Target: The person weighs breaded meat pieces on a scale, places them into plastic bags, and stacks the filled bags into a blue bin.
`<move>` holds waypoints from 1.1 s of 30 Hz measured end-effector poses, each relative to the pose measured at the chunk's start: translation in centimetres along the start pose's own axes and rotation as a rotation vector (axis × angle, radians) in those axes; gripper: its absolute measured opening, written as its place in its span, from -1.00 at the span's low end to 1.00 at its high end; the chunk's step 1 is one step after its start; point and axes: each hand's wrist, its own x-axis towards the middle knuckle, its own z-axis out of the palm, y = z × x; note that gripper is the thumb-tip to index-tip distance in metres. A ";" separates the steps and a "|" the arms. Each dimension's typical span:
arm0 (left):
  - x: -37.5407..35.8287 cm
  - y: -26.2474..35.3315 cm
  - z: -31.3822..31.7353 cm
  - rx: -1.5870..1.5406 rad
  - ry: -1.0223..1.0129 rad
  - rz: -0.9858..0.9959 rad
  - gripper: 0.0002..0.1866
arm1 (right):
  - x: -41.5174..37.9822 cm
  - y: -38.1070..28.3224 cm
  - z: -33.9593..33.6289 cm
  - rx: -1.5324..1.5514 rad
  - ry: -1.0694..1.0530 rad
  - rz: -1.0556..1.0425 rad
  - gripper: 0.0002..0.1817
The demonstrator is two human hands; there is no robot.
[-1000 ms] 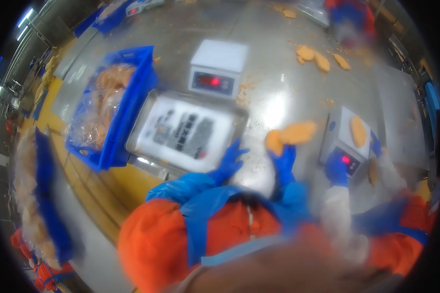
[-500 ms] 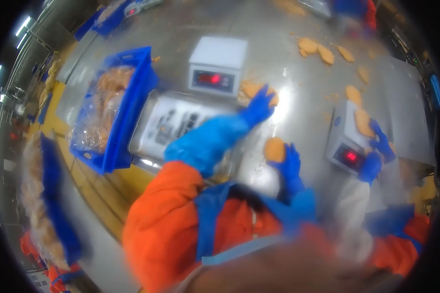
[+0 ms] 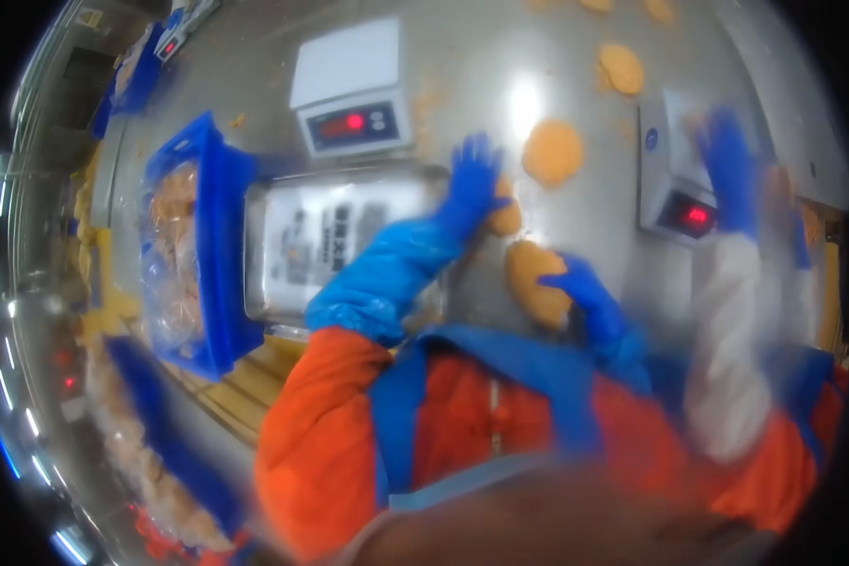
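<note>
My left hand (image 3: 472, 184), in a blue glove, is open with its fingers spread above the steel table. Its thumb side touches a small orange breaded patty (image 3: 506, 213), partly covered by the hand. A larger oval orange breaded patty (image 3: 536, 283) is in my right hand (image 3: 587, 294), also blue-gloved, with fingers closed on its right edge near my apron. Just beyond both hands, a round breaded patty (image 3: 553, 153) lies flat on the table.
A white scale (image 3: 349, 80) stands ahead, with a labelled metal tray (image 3: 259, 250) nearer me. Left is a blue crate (image 3: 219, 255) of bagged pieces. At right, a co-worker's blurred gloved hand (image 3: 726, 170) is over another scale (image 3: 665, 156). More patties (image 3: 621, 70) lie farther back.
The view has turned. My left hand has come from the pieces beside the scale back toward me, fingers now spread. The right-hand patty is tilted differently. The co-worker's hand has moved.
</note>
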 end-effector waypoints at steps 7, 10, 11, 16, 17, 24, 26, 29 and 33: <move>-0.1 2.7 5.7 -0.305 0.067 0.033 -0.13 | 7.4 -12.5 -2.1 0.180 0.351 -0.393 -0.43; -2.4 4.7 7.3 -0.101 0.198 -0.341 -0.01 | 22.4 -5.5 -6.8 -0.268 0.678 -0.434 -0.30; -2.6 3.7 9.0 -0.092 0.208 -0.446 0.04 | 22.6 -5.9 -5.6 -0.206 0.642 -0.455 -0.30; -3.4 5.5 -1.4 -1.306 0.258 -0.577 -0.02 | 9.9 -11.0 3.9 -0.495 0.610 -0.808 -0.32; -3.9 6.2 -5.2 -1.305 0.273 -0.509 -0.11 | 6.1 -12.5 5.4 -0.645 0.608 -0.902 -0.33; -6.1 1.7 -10.8 -1.581 0.088 -0.494 -0.55 | 4.8 -3.1 0.2 -1.004 0.547 -0.762 -0.45; -6.7 1.1 -13.9 -1.559 0.163 -0.491 -0.60 | 1.4 -6.8 1.3 -0.580 0.397 -0.518 -0.47; -6.6 -0.4 -17.2 -1.609 -0.043 -0.547 -0.61 | -1.4 -9.8 2.4 -0.118 0.121 -0.373 -0.38; -5.9 2.4 -8.3 -1.688 0.324 -0.299 -0.60 | 1.6 -5.7 5.9 0.206 -0.172 -0.267 -0.24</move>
